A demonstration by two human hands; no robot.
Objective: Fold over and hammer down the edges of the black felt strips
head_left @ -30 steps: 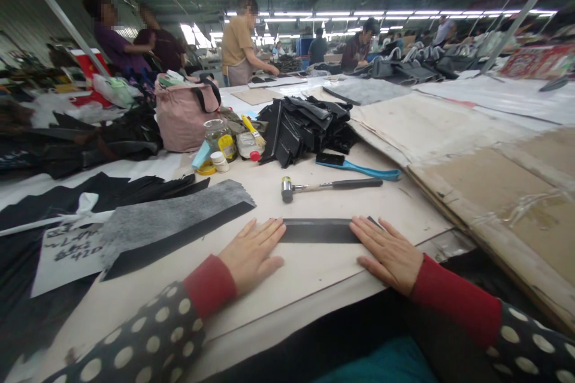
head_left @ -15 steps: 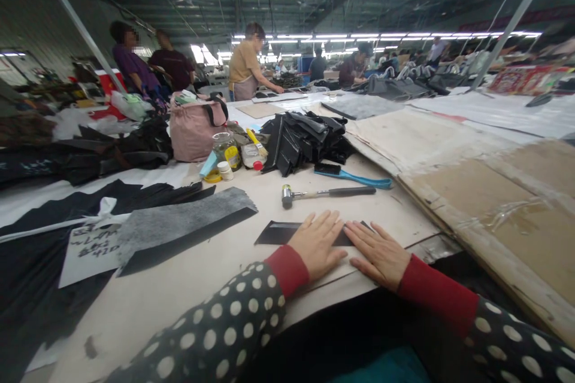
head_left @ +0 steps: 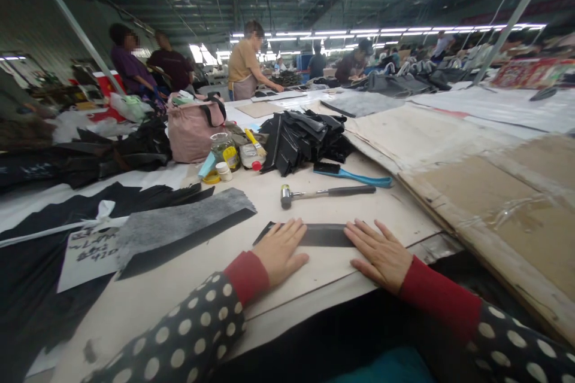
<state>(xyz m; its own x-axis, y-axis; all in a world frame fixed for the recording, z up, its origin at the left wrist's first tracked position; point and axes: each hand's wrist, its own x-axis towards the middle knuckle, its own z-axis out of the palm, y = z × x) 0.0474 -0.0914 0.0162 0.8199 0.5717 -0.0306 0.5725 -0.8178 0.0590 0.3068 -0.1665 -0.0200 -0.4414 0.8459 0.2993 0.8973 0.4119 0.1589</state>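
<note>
A dark strip of material lies flat on the pale table board near me. Its left part is under my left hand, which rests palm down with fingers stretched out. On its right end lies my right hand, also flat, with the fingers slightly spread. Bare strip shows between the two hands. Just beyond it lies a hammer with a dark grip, its head to the left. A blue-handled brush with black bristles sits behind the hammer.
Behind the tools is a heap of black pieces. A glass jar, a yellow paintbrush and a pink bag stand left of it. Grey-and-black fabric lies left, large boards right. A co-worker stands across the table.
My left hand has slid left along the strip, away from my right hand, uncovering its middle. My right hand has stayed at the right end.
</note>
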